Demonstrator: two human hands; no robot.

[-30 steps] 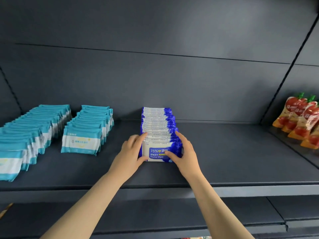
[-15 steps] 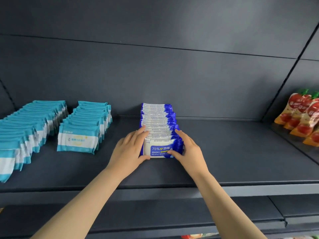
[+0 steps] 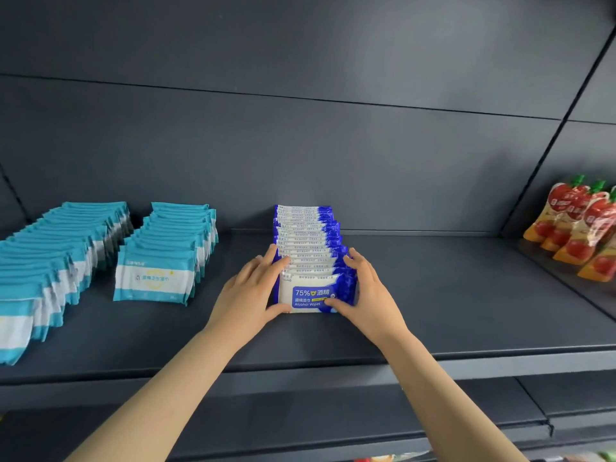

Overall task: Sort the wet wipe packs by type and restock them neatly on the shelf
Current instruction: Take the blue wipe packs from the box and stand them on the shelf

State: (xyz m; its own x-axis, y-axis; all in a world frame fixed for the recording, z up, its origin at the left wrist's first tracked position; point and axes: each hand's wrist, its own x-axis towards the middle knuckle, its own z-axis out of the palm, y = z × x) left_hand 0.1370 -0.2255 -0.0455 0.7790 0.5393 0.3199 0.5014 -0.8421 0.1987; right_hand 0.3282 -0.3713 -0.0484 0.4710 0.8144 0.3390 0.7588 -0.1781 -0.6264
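Observation:
A row of blue-and-white alcohol wipe packs [image 3: 308, 241] stands on the dark shelf [image 3: 450, 295], running from the back wall toward me. My left hand [image 3: 248, 291] presses flat against the row's left side, and its thumb lies across the bottom front of the first pack [image 3: 310, 295]. My right hand [image 3: 370, 291] mirrors it on the right side, fingers straight along the packs. Further left, two rows of teal-and-white wipe packs [image 3: 166, 248] [image 3: 56, 255] stand on the same shelf.
Red and orange spouted pouches [image 3: 580, 225] stand on the neighbouring shelf at the right. Bare shelf surface stretches between the blue row and those pouches. A lower shelf [image 3: 333, 411] sits beneath the front edge.
Both hands have stayed on the sides of the blue row, sliding slightly further along it. The packs look a little more squared up.

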